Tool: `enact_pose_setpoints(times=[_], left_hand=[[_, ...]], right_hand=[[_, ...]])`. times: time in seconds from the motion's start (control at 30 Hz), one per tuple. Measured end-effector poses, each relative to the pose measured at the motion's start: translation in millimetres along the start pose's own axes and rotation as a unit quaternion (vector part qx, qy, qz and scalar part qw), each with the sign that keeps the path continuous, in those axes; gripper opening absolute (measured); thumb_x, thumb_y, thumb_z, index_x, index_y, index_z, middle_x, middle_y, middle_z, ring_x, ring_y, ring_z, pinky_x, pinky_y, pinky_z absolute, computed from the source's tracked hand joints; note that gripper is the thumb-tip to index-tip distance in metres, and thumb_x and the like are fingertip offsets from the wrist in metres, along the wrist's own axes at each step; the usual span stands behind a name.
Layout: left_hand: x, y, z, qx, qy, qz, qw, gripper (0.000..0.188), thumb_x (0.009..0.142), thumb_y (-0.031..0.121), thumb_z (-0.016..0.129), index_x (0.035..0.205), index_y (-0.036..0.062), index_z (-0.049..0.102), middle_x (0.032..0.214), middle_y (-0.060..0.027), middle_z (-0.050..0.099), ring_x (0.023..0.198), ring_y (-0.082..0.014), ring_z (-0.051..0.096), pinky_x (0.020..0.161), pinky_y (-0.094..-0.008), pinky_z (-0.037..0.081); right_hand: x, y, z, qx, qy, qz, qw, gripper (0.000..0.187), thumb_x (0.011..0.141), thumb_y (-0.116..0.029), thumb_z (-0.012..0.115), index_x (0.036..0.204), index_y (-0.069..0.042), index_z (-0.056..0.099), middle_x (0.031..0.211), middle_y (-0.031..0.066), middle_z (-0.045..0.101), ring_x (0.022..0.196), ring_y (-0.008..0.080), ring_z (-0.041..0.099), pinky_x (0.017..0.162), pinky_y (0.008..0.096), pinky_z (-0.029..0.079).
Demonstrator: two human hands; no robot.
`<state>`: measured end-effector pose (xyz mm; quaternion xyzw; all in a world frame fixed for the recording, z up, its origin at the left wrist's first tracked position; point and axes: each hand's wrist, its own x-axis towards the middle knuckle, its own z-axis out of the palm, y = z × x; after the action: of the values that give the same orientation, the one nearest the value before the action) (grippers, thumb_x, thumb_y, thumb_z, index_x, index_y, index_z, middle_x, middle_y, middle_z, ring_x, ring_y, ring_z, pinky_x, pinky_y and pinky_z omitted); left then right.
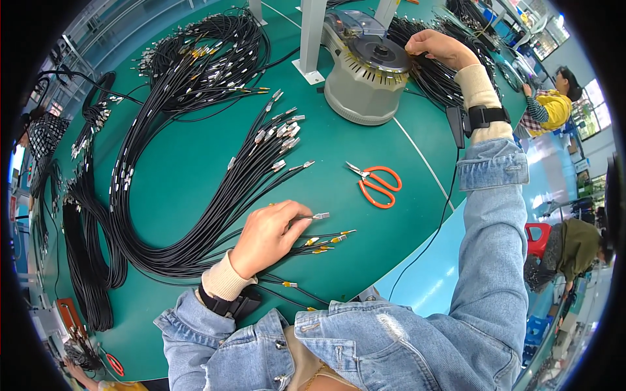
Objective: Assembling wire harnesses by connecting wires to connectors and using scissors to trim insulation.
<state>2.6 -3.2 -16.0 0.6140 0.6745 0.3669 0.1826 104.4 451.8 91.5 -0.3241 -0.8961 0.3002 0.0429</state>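
My left hand (pixel 268 236) is closed in a pinch on a black cable, whose silver connector (pixel 321 216) sticks out past the fingertips. Under and behind that hand runs a thick bundle of black cables (pixel 195 241); some ends near it carry yellow bits (pixel 319 242). Farther off, my right hand (pixel 442 49) pinches at the right rim of a round grey dispenser (pixel 362 94). Yellowish strips ring the dispenser's dark top disc (pixel 381 51). What the right fingertips hold is too small to make out. Scissors with orange handles (pixel 379 188) lie between the hands.
More black cables lie coiled at the far left (pixel 215 58) and heaped behind my right hand (pixel 424 75). Pale metal posts (pixel 312 39) rise beside the dispenser. A thin cord (pixel 424 251) hangs from my right wristband. Other people sit at the right.
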Motion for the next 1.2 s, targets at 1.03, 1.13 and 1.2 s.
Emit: enact_pose_setpoints(times=[1.03,1.13,1.2], left_hand=[[4.5,14.0,-10.8,-0.112,0.264,-0.022,0.958,0.012,0.079,0.002,0.066,0.09,0.0004,0.063,0.074,-0.0065,0.063,0.052,-0.0095,0.054,0.046,-0.0218,0.042],[2.1,17.2,-14.7,-0.104,0.23,-0.047,0.967,0.01,0.082,-0.001,0.064,0.091,-0.003,0.063,0.075,-0.004,0.064,0.063,-0.0049,0.058,0.054,-0.017,0.045],[1.6,17.6,-14.7,-0.104,0.23,-0.05,0.966,0.01,0.082,-0.001,0.064,0.091,-0.003,0.063,0.075,-0.0039,0.064,0.063,-0.0048,0.058,0.054,-0.017,0.045]], right_hand=[[-229.8,-163.9,258.0,0.679,0.064,-0.029,0.731,0.008,0.085,-0.003,0.06,0.092,-0.002,0.058,0.097,0.0046,0.058,0.089,0.0111,0.052,0.083,0.0259,0.041],[-228.4,-165.0,257.8,0.682,0.075,-0.028,0.727,0.008,0.085,-0.003,0.061,0.092,-0.002,0.058,0.097,0.0042,0.058,0.09,0.0109,0.052,0.084,0.0259,0.04],[-227.9,-165.2,256.9,0.687,0.085,-0.022,0.722,0.007,0.085,-0.002,0.061,0.092,-0.002,0.058,0.096,0.0036,0.058,0.09,0.0107,0.052,0.084,0.0257,0.04]])
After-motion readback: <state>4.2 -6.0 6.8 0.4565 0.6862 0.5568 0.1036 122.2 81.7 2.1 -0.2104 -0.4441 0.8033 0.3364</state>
